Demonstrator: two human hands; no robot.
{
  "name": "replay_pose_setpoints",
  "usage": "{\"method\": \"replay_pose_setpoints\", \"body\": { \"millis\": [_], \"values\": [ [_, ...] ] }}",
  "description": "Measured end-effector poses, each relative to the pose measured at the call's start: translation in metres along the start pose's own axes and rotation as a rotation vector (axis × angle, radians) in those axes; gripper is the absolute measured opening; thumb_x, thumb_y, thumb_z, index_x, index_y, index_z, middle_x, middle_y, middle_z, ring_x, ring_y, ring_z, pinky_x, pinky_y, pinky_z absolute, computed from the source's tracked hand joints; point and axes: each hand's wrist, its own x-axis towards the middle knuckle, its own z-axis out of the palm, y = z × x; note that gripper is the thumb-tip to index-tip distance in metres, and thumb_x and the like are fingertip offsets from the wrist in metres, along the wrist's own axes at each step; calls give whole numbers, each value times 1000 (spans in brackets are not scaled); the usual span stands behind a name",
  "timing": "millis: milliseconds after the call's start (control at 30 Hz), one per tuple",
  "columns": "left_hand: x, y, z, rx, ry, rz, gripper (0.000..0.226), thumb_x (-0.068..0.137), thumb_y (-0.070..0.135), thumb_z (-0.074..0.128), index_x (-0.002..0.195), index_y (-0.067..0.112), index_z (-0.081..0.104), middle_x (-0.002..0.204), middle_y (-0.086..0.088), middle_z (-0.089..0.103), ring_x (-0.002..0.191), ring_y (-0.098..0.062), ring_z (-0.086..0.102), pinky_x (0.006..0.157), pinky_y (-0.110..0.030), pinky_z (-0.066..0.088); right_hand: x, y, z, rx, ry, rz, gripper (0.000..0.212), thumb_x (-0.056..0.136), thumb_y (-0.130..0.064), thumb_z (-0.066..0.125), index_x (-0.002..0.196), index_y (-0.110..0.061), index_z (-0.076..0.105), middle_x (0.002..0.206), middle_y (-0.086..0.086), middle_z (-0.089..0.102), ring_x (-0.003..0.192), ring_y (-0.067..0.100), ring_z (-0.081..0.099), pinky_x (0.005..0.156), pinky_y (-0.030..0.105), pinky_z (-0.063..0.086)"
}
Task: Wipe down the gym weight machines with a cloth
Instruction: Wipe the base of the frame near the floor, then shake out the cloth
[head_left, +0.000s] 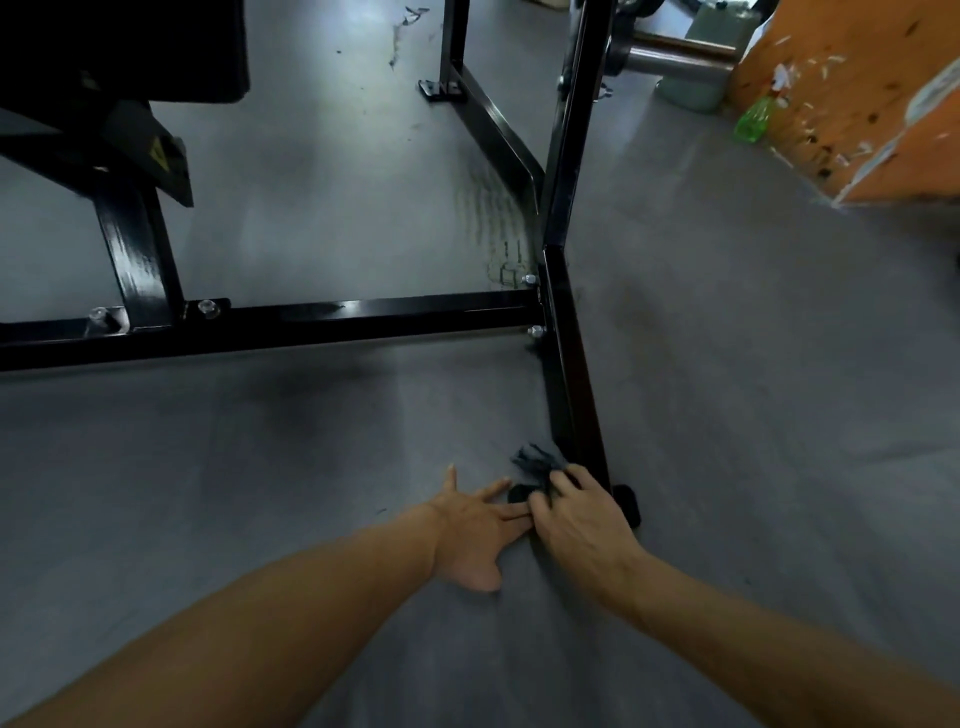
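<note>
A black steel weight machine frame (363, 317) stands on the grey floor, with a long cross bar and a side bar (569, 364) running toward me. My right hand (582, 514) grips a dark cloth (535, 460) at the near foot of the side bar, beside its black rubber end cap (626, 501). My left hand (472, 530) lies flat on the floor with fingers spread, its fingertips touching my right hand.
A black padded seat (119, 47) sits at top left. At top right are an orange paint-flecked block (857, 98), a green bottle (753, 119), a pale green canister (711, 52) and a chrome weight sleeve (675, 57). Grey floor (753, 389) stretches to the right.
</note>
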Motion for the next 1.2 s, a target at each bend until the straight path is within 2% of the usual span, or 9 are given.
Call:
{"method": "replay_pose_setpoints", "body": {
  "millis": [67,167,333,400,500,633,700,1033,1200],
  "values": [
    [-9,-4,-6,16,11,-3,90,94,50,54,162,33,-3,169,13,-9,156,-22,-10,110,-81,3,-10,-7,-2,-10,-22,-23,27,91,-19,62,111,-1,63,89,17,73,111,35,58,109,50,29],
    [-30,-14,-20,-7,36,-62,88,96,42,55,163,31,-2,170,13,-6,157,-18,-5,114,-77,7,-13,-3,-6,103,-90,-66,33,94,-12,57,125,-4,54,109,19,69,116,34,55,104,47,33],
    [-63,-46,-46,-210,277,-88,100,92,49,69,163,22,4,171,5,1,157,-18,6,124,-54,18,16,24,-73,762,2,115,10,92,-9,53,100,-14,49,103,12,62,97,32,59,74,32,39],
    [-78,-55,-56,-349,428,-24,105,83,47,80,162,19,17,169,0,18,153,-16,20,123,-34,24,27,29,-108,949,78,154,11,91,-7,55,88,-15,48,90,5,62,83,24,61,65,30,44],
    [-115,-62,-69,-623,656,20,72,74,27,91,135,24,54,133,8,61,119,0,56,99,-12,42,37,26,-165,1148,150,108,6,90,-3,58,95,-6,57,89,13,67,78,21,62,70,36,55],
    [-168,-73,-84,-853,865,-57,35,75,21,89,102,23,68,97,7,75,88,-4,70,80,-29,58,34,15,-229,1411,221,8,18,92,8,55,97,-9,60,81,8,64,71,13,61,64,28,51],
    [-199,-78,-91,-953,936,-69,32,76,20,89,101,15,69,89,3,75,79,-7,71,68,-24,57,33,9,-255,1551,256,-9,21,93,9,53,98,-9,61,82,8,63,70,12,60,62,27,49],
    [-395,-113,-80,-909,1122,-341,24,89,32,78,102,13,74,95,-3,77,89,-15,73,79,-30,59,34,-60,-390,1986,215,-90,31,91,4,42,99,-10,68,102,19,61,94,36,58,79,55,58],
    [-477,-112,-68,-784,983,-387,12,93,38,73,87,27,71,76,14,72,72,2,67,62,-12,46,13,-114,-441,1718,185,-244,18,91,-18,65,100,-2,68,96,21,69,87,39,68,76,48,60]
  ]
}}
